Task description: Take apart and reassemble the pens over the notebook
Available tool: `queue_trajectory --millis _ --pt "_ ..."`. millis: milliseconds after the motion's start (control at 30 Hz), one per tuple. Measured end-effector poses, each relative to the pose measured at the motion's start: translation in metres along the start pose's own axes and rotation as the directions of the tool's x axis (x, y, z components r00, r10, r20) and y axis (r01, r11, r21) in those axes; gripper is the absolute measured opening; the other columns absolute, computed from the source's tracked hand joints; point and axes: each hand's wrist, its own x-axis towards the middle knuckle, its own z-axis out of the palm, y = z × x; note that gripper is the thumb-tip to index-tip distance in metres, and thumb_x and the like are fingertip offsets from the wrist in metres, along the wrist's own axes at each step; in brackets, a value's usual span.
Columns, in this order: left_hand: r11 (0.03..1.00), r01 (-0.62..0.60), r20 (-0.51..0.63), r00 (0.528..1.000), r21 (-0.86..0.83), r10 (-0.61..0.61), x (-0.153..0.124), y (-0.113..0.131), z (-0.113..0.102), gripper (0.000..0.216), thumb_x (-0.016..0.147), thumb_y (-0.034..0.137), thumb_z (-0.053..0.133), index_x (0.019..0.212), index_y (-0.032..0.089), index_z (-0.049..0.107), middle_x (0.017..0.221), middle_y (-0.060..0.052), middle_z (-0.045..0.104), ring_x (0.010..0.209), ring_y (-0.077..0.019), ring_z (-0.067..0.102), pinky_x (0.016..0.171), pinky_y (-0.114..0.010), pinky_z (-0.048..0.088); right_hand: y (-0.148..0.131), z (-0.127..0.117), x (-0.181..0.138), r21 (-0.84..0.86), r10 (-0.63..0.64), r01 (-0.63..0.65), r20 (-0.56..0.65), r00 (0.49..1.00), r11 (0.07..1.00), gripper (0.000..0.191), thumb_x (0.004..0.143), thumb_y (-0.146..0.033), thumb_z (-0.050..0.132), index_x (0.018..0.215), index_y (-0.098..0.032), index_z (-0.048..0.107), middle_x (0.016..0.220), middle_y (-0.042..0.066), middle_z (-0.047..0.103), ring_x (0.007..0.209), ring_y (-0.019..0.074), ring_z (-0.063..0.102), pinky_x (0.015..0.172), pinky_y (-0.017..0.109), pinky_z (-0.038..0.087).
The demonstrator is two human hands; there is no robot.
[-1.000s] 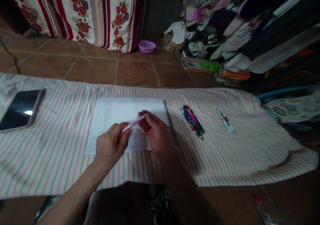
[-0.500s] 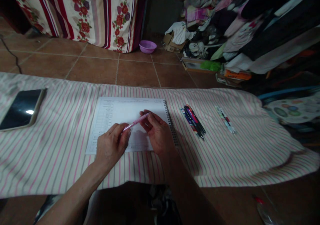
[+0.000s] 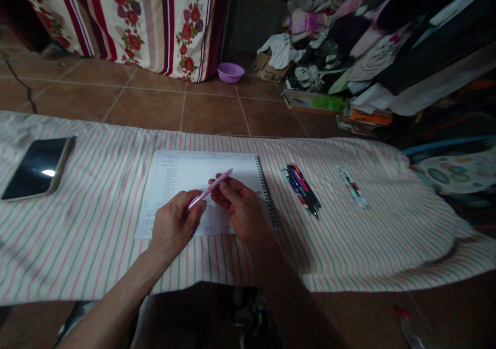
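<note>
A pink pen (image 3: 200,195) is held slantwise above a spiral-bound notebook (image 3: 163,184), its upper end pointing away to the right. My left hand (image 3: 175,219) is closed around the pen's lower end. At the upper part, the fingers of my right hand (image 3: 242,207) pinch the barrel, with the tip standing out beyond them. Under both hands lies the notebook's white page, printed lines along its left and top, the black spiral on its right. To its right a bundle of several pens (image 3: 302,189) rests on the striped cloth (image 3: 104,209).
A phone (image 3: 36,167) lies on the cloth at the left. Farther right is a smaller group of pens (image 3: 352,188). Beyond the cloth, a purple basin (image 3: 230,73) stands on the tiled floor beside a curtain (image 3: 155,24). Piled clothes fill the upper right.
My right hand's fingers have slid down the pen a little, so more of its upper end shows. The left hand keeps its hold; the view has shifted slightly.
</note>
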Motion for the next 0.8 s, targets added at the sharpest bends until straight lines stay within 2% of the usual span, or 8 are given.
queue_trajectory --millis 233,400,600,800 --pt "0.996 -0.015 0.041 0.999 -0.093 0.019 -0.0025 0.0016 -0.0011 0.026 0.087 0.033 0.053 0.106 0.017 0.061 0.083 -0.003 0.068 0.067 -0.0143 0.062 0.061 -0.026 0.048 -0.0010 0.0017 0.0014 0.036 -0.013 0.016 -0.081 0.997 0.999 0.020 0.063 -0.029 0.079 0.079 -0.020 0.072 0.081 0.000 0.073 0.081 0.0139 0.066 0.078 0.029 0.052" --pt "0.971 0.118 0.104 0.990 -0.206 -0.098 -0.0050 -0.0010 0.0009 0.036 0.086 0.036 0.053 0.117 0.017 0.058 0.082 -0.004 0.069 0.059 -0.0131 0.059 0.053 -0.024 0.047 -0.0016 0.0020 0.0019 0.039 -0.029 0.033 -0.093 0.995 0.999 0.020 0.063 -0.028 0.078 0.080 -0.020 0.072 0.083 0.001 0.073 0.083 0.0146 0.066 0.080 0.030 0.052" --pt "0.915 0.193 0.165 0.976 -0.354 -0.142 -0.0055 -0.0010 0.0037 0.033 0.087 0.032 0.052 0.116 0.017 0.057 0.070 0.000 0.061 0.050 -0.0091 0.049 0.044 -0.020 0.039 0.0005 0.0007 0.0022 0.036 -0.041 0.043 -0.054 0.998 0.998 0.021 0.067 -0.027 0.076 0.086 -0.019 0.071 0.084 0.000 0.073 0.086 0.0133 0.067 0.082 0.027 0.052" --pt "0.820 0.230 0.223 0.966 -0.523 -0.129 -0.0058 0.0065 0.0016 0.031 0.088 0.029 0.051 0.118 0.022 0.054 0.065 0.004 0.052 0.048 -0.0074 0.043 0.044 -0.019 0.036 -0.0012 0.0061 -0.0008 -0.099 -0.127 0.115 -0.122 0.984 0.988 0.043 0.068 -0.029 0.075 0.105 -0.018 0.057 0.082 0.004 0.074 0.075 0.0159 0.069 0.072 0.031 0.056"
